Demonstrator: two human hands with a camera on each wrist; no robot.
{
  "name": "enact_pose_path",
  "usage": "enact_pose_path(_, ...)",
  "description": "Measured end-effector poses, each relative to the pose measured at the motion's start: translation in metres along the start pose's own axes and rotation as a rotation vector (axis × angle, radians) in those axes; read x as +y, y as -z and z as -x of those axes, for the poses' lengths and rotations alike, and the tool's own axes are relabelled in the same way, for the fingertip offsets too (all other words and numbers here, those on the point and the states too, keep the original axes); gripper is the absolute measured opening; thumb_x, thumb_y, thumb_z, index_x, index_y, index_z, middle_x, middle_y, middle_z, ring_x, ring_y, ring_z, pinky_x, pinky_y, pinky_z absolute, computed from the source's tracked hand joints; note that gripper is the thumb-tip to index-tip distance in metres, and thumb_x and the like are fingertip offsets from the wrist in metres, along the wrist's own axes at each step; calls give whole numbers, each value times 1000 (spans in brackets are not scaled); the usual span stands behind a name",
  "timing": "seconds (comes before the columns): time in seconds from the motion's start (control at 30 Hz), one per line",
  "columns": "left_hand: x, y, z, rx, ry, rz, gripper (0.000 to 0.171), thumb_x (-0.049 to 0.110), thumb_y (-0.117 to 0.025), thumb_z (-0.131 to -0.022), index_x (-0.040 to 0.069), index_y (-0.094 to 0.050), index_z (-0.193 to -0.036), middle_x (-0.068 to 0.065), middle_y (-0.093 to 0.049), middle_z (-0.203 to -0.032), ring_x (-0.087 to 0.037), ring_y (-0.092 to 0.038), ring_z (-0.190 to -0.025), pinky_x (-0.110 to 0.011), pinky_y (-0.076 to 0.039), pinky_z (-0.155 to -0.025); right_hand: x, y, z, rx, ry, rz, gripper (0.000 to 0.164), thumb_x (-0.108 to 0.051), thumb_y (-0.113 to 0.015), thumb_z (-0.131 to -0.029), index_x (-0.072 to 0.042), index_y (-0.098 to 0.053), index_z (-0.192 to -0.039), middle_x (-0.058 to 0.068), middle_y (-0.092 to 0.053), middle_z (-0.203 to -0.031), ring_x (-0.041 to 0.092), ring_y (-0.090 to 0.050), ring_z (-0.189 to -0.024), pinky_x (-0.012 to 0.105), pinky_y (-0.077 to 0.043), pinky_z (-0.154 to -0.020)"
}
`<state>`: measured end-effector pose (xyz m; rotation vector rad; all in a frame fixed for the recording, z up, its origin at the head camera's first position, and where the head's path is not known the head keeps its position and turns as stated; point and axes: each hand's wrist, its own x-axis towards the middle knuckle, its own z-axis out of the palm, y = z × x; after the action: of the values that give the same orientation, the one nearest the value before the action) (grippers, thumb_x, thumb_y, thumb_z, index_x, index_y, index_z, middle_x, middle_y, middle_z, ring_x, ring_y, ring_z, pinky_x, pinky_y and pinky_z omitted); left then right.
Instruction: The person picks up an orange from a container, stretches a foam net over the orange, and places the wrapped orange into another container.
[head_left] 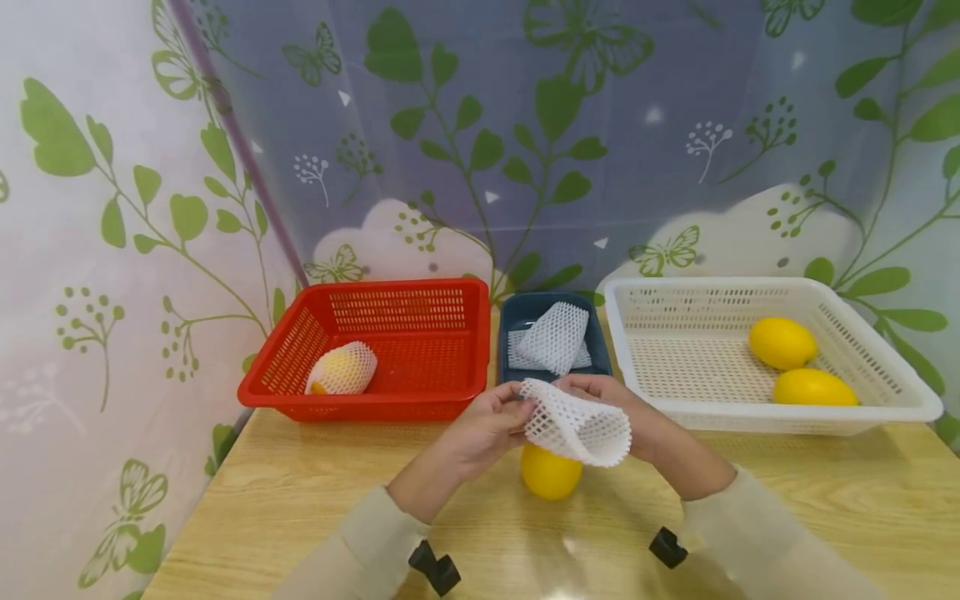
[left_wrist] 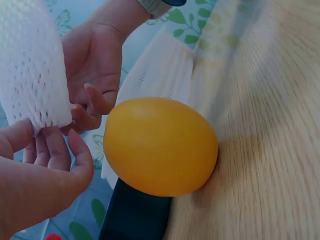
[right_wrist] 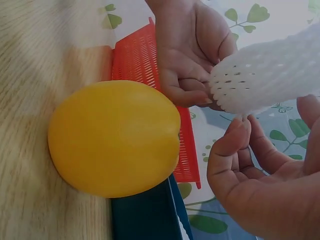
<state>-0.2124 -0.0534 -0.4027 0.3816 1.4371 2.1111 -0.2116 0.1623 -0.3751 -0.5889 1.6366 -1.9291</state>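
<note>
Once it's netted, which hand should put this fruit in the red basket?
Left hand, I'd say: the red basket is on its side, while the right hand would reach across. Both hold the net; the fruit is bare.

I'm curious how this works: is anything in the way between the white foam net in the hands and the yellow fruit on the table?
No separate object shows there. The left hand and right hand pinch the foam net above the yellow fruit; only their own fingers come near the gap.
</note>
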Motion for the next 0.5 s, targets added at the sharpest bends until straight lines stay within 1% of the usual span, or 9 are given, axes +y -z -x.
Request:
enact_pose_path(0.03, -1, 0, -1, 21, -5, -21, 19, 6, -49, -101, 5, -51, -119, 4, -66, -98, -12, -60, -91, -26, -50, -86, 3, 1, -1, 12, -7, 34, 20, -23, -45, -105, -13, -62, -102, -1, -65, -97, 9, -63, -84, 22, -54, -75)
enact_pose_path(0.1, -4, 0, -3, 69, -10, -58, 16, 2, -49, -100, 4, -52, -115, 4, -67, -94, -10, -61, -86, -23, -51, -80, 10, 2, -3, 55, 6, 132, 16, -23, -49, -103, -10, -57, -103, 0, -61, -94, 9, -59, -78, 21, -52, -70)
enact_pose_path(0.17, -6, 0, -5, 98, -19, -81, 18, -3, -50, -97, 1, -52, -114, 3, -66, -91, -9, -61, -83, -21, -52, -76, 13, 2, -4, 101, -15, 166, 20, -26, -56, -100, -6, -53, -103, 2, -58, -90, 10, -55, -73, 22, -50, -67)
enact_pose_path(0.27, -9, 0, -7, 112, -33, -81, 22, -8, -51, -94, -4, -51, -116, 1, -65, -91, -8, -60, -82, -19, -52, -73, 17, 0, -6, 158, -36, 189, 26, -25, -63, -96, -4, -48, -101, 3, -53, -84, 11, -49, -68, 22, -46, -62)
enact_pose_path(0.37, -8, -1, -7, 104, -47, -49, 25, -11, -50, -92, -6, -50, -117, -1, -65, -93, -9, -61, -83, -18, -53, -73, 18, -2, -6, 204, -43, 193, 32, -23, -67, -93, -1, -46, -103, 2, -55, -78, 12, -52, -67, 22, -48, -63)
enact_pose_path(0.43, -8, -2, -6, 107, -59, -44, 24, -11, -48, -93, -7, -49, -116, 0, -64, -93, -9, -61, -83, -18, -53, -72, 18, -3, -6, 224, -42, 200, 34, -22, -69, -92, 1, -47, -105, 1, -58, -78, 11, -55, -70, 22, -51, -66)
enact_pose_path(0.5, -7, -2, -5, 119, -66, -45, 24, -11, -48, -92, -7, -49, -116, 0, -64, -93, -8, -60, -82, -17, -53, -72, 18, -2, -5, 240, -44, 213, 32, -21, -69, -92, 2, -50, -105, 1, -59, -79, 11, -57, -72, 23, -52, -68)
